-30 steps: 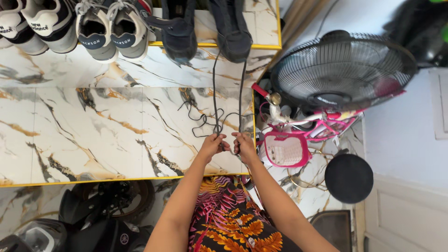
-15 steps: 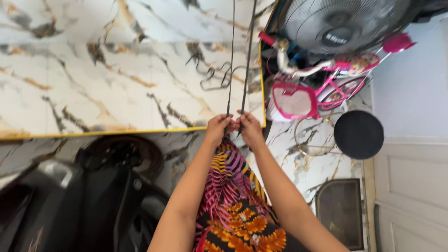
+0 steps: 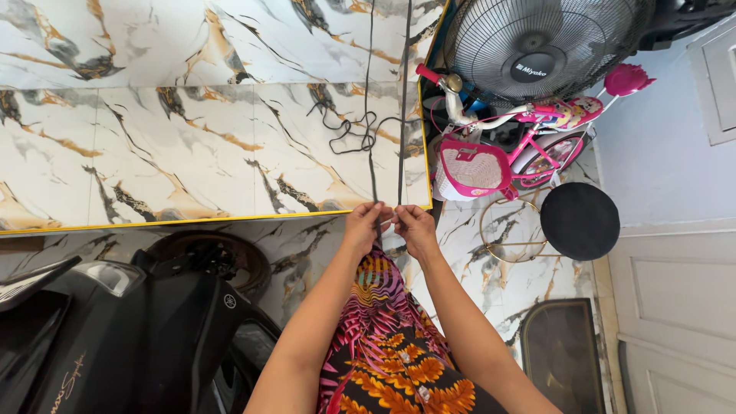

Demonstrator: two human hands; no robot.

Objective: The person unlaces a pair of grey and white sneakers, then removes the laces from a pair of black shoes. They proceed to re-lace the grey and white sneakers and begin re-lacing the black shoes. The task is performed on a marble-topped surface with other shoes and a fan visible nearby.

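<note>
Black laces [image 3: 387,115]: our left hand [image 3: 364,226] and right hand [image 3: 414,228] each pinch one; loose loops above may snag.

- View has dropped: row of shoes at the far edge, seen a second ago, is out of frame.
- Both laces [image 3: 386,115] now run taut and nearly parallel, no longer slack.
- Left hand [image 3: 365,227] and right hand [image 3: 414,228] have drawn back off the marble platform [image 3: 192,138], past its near edge.
- Black scooter [image 3: 115,330] now fills the near left.
</note>
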